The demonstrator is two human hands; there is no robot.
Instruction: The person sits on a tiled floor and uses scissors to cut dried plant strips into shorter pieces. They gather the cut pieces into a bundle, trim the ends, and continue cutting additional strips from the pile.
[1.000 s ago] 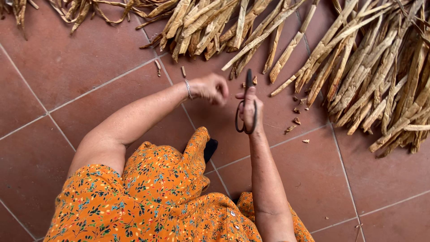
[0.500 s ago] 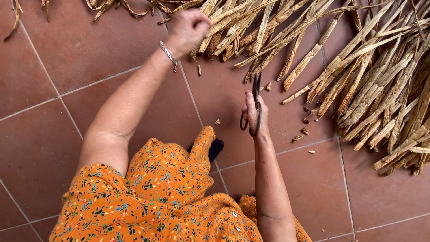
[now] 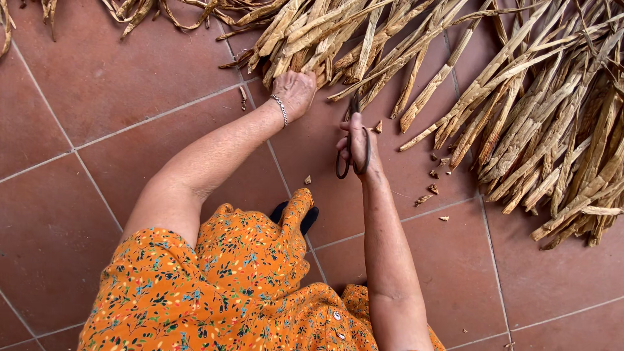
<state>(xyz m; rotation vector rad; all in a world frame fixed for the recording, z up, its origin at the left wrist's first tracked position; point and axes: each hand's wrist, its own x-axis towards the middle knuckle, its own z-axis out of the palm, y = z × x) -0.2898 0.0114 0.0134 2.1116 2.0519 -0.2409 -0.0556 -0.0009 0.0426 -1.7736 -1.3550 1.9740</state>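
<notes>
My left hand (image 3: 296, 90), with a thin bracelet at the wrist, reaches up to the near ends of dried tan leaf strips (image 3: 312, 39) lying on the floor and closes its fingers on one of them. My right hand (image 3: 356, 144) holds dark metal scissors (image 3: 351, 140) by the loops, blades pointing up toward the strips. The scissors touch no strip. An orange flowered dress (image 3: 227, 286) covers my lap below both arms.
A large fan of dried strips (image 3: 552, 130) spreads across the right and top of the red-brown tiled floor (image 3: 97, 97). Small cut scraps (image 3: 432, 188) lie on the tiles right of the scissors. A dark shoe tip (image 3: 309, 218) shows under the dress.
My left hand has come back down a little from the far pile and closed on the near strip ends. The right hand with the scissors has stayed near the same spot.
</notes>
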